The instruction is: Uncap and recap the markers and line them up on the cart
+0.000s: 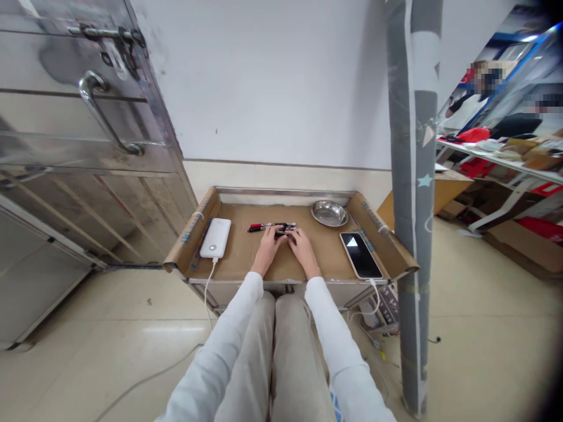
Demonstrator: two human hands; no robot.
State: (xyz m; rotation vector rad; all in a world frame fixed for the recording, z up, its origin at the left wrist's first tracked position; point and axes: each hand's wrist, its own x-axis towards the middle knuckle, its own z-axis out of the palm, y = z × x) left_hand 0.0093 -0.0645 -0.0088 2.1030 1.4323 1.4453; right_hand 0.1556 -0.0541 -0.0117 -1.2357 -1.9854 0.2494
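At the middle of the cardboard-lined tray table (241, 258), my left hand (268, 241) and my right hand (301, 241) meet with fingertips nearly together. Both sets of fingers are curled onto a dark pen (282, 233) lying between them, mostly covered by the fingers. Just beyond my fingertips several pens lie side by side, one with a red barrel (256, 226) at the left end. Their right ends show black and clear parts. How many pens there are is hard to tell behind my hands.
A white power bank (216, 237) with a cable lies left. A phone (360, 255), also cabled, lies right. Behind it stands a round metal dish (329, 213). A wrapped grey pole (413, 193) rises beside the table's right edge; a metal door (79, 105) is at left.
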